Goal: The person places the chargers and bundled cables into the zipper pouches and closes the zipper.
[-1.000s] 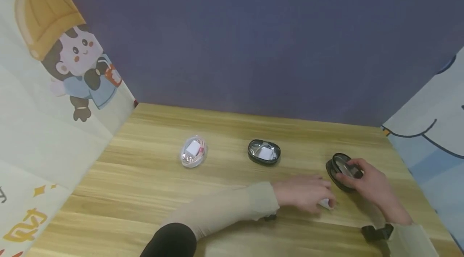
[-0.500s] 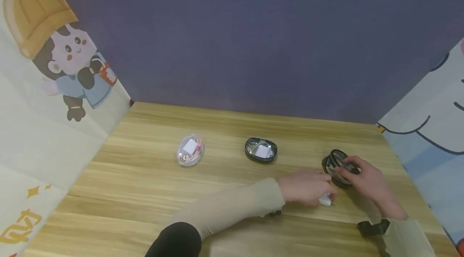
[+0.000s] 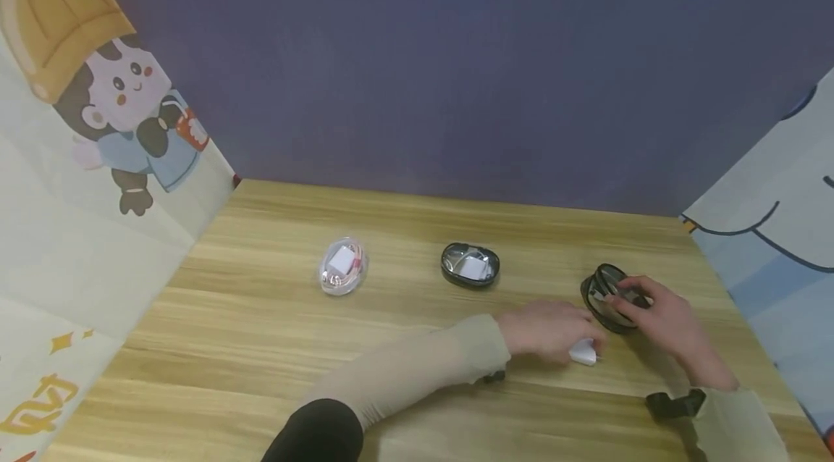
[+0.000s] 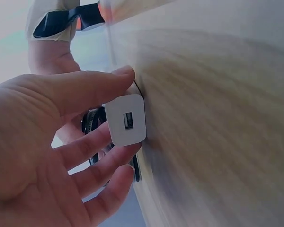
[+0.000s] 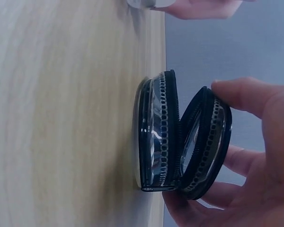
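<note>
A white USB plug (image 3: 583, 353) is at the right of the desk (image 3: 247, 346), toward the near side, pinched by the left hand (image 3: 550, 332). The thumb lies along one side of it and the fingers along the other, with its USB port facing the left wrist camera. It is close to the desk top; whether it touches cannot be told.

Just beyond it to the right is an oval black zip case (image 5: 163, 137), its base on the desk and its clear-windowed lid (image 5: 206, 146) tilted up, the two halves joined at one end. The right hand (image 3: 671, 321) grips this lid between thumb and fingers. The two hands are near each other but apart.

Farther off, a second black case (image 3: 470, 266) sits near the middle of the desk, a white block and a pale cable showing through its clear top. To the left of that lies a clear oval case (image 3: 343, 266) with a white block and a pinkish cable inside. A dark blue-grey wall (image 3: 417, 71) rises at the far side, and a cartoon panel (image 3: 130, 107) stands at the left.
</note>
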Demonstrator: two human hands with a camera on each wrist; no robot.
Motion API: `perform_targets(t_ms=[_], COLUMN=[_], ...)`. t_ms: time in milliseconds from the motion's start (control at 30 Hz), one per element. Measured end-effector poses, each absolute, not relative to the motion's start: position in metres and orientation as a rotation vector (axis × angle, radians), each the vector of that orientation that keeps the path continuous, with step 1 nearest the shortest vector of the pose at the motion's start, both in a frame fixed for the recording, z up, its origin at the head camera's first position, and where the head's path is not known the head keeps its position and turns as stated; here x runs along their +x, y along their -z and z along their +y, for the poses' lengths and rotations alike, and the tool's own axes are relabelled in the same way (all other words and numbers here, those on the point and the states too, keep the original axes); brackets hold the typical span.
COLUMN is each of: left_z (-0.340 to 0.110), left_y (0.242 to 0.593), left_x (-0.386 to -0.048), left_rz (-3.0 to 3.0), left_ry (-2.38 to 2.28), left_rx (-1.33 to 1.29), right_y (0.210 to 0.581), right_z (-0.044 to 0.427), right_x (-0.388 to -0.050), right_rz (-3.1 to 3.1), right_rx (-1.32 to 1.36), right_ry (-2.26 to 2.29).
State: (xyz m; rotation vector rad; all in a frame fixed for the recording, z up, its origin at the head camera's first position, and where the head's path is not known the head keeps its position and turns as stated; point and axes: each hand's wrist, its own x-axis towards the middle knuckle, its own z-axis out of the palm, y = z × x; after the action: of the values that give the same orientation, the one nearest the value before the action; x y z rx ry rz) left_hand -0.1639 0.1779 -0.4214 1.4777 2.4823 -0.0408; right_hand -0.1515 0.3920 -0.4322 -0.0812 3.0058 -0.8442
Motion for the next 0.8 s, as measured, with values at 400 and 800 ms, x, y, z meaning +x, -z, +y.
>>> perform_targets(t_ms=[400,800], left_z=[0.175,0.170], left_y=[0.421,0.419], left_x=[-0.170,-0.190], left_rz=[2.497,2.594], left_ry=[-0.027,-0.468], left_rx=[1.448,1.364], right_y=[0.431,0.433], right_z=[0.390,0.396], right_x=[-0.152,-0.151], right_rz=[3.031,2.973], right_rx=[-0.096,-0.062], right_ry=[0.846,0.898])
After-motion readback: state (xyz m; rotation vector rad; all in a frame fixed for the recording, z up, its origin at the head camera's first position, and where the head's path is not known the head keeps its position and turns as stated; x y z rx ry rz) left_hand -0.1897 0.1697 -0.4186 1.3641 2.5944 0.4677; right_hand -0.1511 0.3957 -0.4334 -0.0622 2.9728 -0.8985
